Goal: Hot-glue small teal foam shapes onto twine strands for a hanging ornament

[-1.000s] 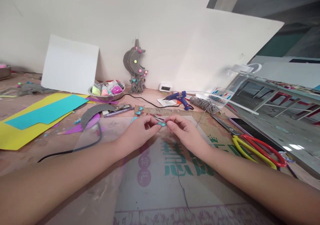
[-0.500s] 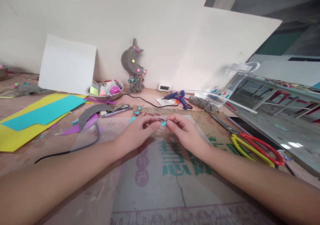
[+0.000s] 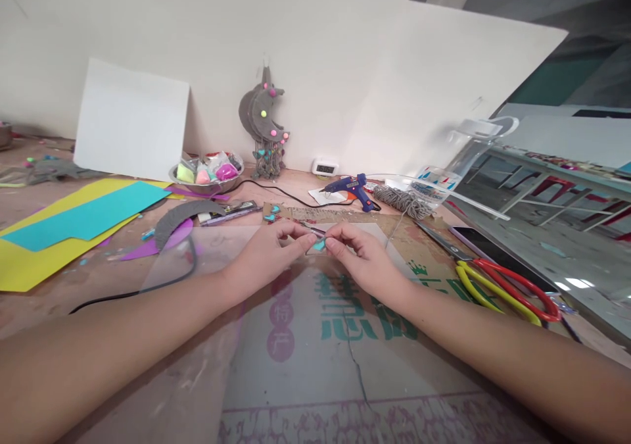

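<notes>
A small turquoise cutout piece [image 3: 319, 245] sits between my two hands, over the printed cardboard sheet [image 3: 305, 378]. My left hand [image 3: 276, 246] pinches it from the left with thumb and fingers, and my right hand [image 3: 362, 256] pinches its right edge. The piece is too small for me to make out its exact shape. Just behind the hands, several more turquoise pieces [image 3: 271, 214] rest on the cardboard. A grey yarn-like strand [image 3: 359, 373] trails across the sheet below my hands.
A blue glue gun [image 3: 352, 187] lies at the back with its cord. Scissors [image 3: 497, 286] and a phone [image 3: 503, 256] are on the right, grey yarn [image 3: 404, 202] behind them. Yellow card [image 3: 29, 266] and turquoise card [image 3: 98, 217] lie left. A grey moon decoration [image 3: 263, 118] hangs behind.
The turquoise piece has turned a little in my fingertips, and now hangs slightly lower between them. Both hands keep their pinch. The view has shifted slightly.
</notes>
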Demonstrator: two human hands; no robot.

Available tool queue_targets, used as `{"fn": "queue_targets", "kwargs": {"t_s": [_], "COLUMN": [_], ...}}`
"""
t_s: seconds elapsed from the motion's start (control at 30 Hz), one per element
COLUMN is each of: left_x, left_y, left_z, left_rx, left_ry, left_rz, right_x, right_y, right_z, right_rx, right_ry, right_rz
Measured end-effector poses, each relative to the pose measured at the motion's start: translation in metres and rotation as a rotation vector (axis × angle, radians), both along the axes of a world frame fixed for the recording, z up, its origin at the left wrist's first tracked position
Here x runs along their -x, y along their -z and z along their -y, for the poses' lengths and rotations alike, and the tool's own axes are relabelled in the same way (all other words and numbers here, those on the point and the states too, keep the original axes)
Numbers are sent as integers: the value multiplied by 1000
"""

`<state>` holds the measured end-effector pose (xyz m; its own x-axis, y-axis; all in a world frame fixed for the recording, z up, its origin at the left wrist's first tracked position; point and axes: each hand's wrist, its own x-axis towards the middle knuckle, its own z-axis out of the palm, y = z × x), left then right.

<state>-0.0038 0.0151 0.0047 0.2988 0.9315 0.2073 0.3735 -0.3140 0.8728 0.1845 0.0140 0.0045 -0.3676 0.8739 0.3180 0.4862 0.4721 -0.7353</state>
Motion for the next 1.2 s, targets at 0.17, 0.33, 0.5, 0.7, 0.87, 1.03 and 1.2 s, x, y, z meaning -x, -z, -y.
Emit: {"fn": "queue_targets", "kwargs": {"t_s": [0.17, 0.33, 0.5, 0.7, 0.87, 1.03, 1.2], "left_x": [-1, 0, 0, 1, 0, -3, -4], "left_y": [-2, -2, 3, 5, 1, -5, -6], "left_z": [2, 1, -2, -4, -2, 4, 8], "left_rx": [16, -11, -9, -5, 5, 63, 20], "left_ry": [15, 18, 45, 41, 25, 10, 11], "left_rz": [-43, -56, 19, 43, 13, -2, -25], "right_x": [0, 0, -1, 0, 2, 3, 4], "right_y": [2, 1, 3, 3, 1, -2, -5], "right_z": [-1, 0, -2, -2, 0, 3, 5], "right_rx": [-6, -3, -5, -2, -2, -36, -70], "right_ry": [15, 10, -14, -17, 4, 21, 29], "right_rz": [25, 28, -9, -7, 8, 52, 100]}}
